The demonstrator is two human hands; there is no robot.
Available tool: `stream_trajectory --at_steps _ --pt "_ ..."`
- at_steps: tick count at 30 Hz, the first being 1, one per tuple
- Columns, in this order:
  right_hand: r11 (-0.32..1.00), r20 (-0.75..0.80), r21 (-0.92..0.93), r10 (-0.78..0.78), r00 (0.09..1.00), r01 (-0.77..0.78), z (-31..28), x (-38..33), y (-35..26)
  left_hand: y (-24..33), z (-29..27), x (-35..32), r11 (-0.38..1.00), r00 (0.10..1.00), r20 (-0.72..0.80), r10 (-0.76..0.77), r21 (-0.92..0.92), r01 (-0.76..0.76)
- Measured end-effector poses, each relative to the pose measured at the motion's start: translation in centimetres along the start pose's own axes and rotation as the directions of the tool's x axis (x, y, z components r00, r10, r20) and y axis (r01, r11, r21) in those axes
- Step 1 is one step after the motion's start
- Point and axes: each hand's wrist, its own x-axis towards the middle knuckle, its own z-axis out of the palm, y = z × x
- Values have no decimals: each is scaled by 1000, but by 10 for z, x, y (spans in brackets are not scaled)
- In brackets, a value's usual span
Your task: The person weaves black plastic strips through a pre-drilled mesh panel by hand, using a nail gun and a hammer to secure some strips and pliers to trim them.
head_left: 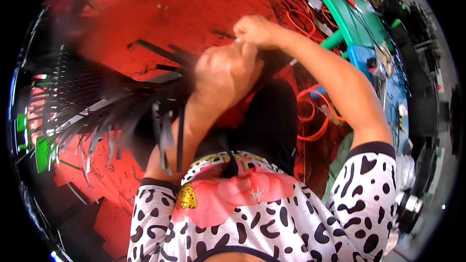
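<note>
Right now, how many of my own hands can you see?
2: your left hand, curled beside black strips, and your right hand, above it in the picture. Some fingers are hidden.

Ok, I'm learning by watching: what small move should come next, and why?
Probably hold the left hand steady and ease the right hand outward a little: both are curled close together and black strips stick out beside the left, so drawing apart might tighten one. What each holds is too blurred to tell.

Person's left hand (225,70) is curled and blurred, knuckles up; left forearm (196,121) slants up from below. Right hand (255,30), also curled, sits just beyond; right arm (337,75) bends inward.
</note>
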Motion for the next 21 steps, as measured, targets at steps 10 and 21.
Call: stream_trajectory --at_steps 10,21 --pt "988 181 4 150 972 -153 11 0 11 -1 5 -5 975 946 -248 210 120 -185" --pt "962 200 -22 270 942 -271 7 -1 9 -4 16 -6 983 947 -266 183 58 -173"
